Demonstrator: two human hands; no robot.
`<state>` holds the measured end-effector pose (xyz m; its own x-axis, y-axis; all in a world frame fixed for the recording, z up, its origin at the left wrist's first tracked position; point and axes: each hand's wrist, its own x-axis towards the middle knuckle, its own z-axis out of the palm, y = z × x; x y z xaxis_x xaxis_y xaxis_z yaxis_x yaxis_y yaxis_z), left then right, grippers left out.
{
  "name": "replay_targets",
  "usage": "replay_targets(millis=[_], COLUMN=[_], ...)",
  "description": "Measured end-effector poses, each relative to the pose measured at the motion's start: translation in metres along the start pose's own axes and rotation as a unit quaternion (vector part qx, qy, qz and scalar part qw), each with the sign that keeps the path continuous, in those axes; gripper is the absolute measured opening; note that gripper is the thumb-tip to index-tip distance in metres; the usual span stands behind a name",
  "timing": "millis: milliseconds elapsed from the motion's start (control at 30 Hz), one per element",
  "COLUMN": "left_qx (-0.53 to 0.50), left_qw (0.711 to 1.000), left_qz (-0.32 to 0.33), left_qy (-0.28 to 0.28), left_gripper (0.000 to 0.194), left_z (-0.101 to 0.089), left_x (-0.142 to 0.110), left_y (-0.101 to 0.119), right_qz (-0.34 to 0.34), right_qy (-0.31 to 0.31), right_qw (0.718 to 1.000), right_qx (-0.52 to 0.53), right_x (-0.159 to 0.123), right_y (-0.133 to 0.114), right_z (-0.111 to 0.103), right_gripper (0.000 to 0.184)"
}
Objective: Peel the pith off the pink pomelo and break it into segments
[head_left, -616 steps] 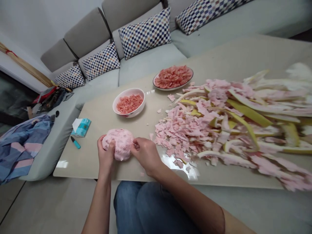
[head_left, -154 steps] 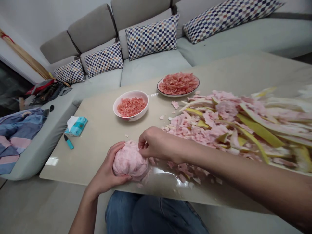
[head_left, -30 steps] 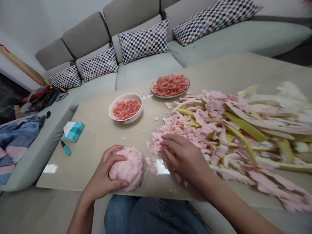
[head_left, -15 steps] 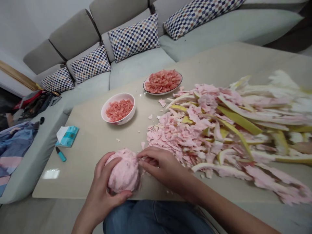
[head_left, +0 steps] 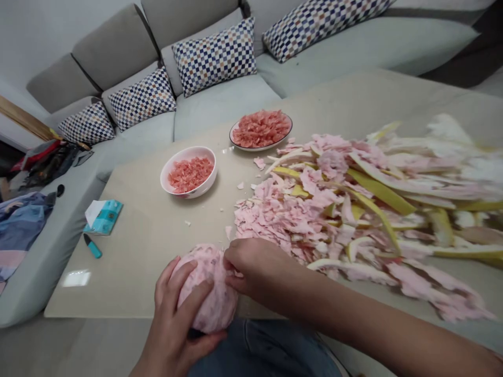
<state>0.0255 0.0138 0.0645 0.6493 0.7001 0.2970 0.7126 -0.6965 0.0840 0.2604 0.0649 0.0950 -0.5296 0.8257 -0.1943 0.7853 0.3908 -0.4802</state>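
A peeled pomelo (head_left: 214, 303), round and covered in pale pink pith, is at the table's front edge. My left hand (head_left: 176, 303) is wrapped round its left side, fingers over the top and thumb underneath. At the pomelo's upper right, my right hand (head_left: 251, 264) has its fingers curled in a pinch against the pith; whatever small bit sits between the fingertips is mostly hidden. Right beside that hand lies a big heap of pink pith scraps and yellow-white peel strips (head_left: 283, 220).
Beyond the hands stand a white bowl (head_left: 212, 180) and a dark-rimmed plate (head_left: 240, 145), both holding red pomelo flesh. To the left lie a blue tissue pack (head_left: 108, 217) and a turquoise-handled knife (head_left: 93, 248). A grey sofa (head_left: 220, 107) with checked cushions runs behind the table.
The pomelo has turned and shifted slightly right and nearer to me. My left fingers have spread further over it, and my right fingers have closed tighter on its side.
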Motion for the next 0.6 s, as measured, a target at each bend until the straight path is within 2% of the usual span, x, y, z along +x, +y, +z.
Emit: replay_targets(millis=[67, 133, 267, 367, 600], left_qx=[-0.003, -0.008, -0.008, -0.007, -0.040], left_qw=[1.000, 1.000, 1.000, 1.000, 0.999], left_qz=[0.003, 0.000, -0.009, -0.010, -0.023], left_qy=[-0.003, -0.005, -0.003, 0.003, 0.010], left_gripper=[0.065, 0.065, 0.065, 0.063, 0.065], left_z=[0.000, -0.001, -0.001, -0.002, -0.002], left_x=[0.002, 0.004, 0.005, 0.004, -0.009], left_y=[-0.001, 0.000, 0.001, 0.002, -0.006], right_qz=[0.014, 0.017, -0.011, -0.012, 0.025], right_qy=[-0.020, -0.011, 0.076, 0.118, 0.225], right_qw=[0.999, 0.999, 0.997, 0.993, 0.965], right_qx=[-0.026, -0.042, -0.028, 0.017, 0.129], right_x=[0.001, 0.001, 0.000, 0.001, 0.008], right_y=[-0.003, -0.005, -0.001, 0.003, 0.019], right_z=[0.004, 0.010, 0.030, 0.041, 0.041], right_gripper=[0.017, 0.018, 0.016, 0.015, 0.010])
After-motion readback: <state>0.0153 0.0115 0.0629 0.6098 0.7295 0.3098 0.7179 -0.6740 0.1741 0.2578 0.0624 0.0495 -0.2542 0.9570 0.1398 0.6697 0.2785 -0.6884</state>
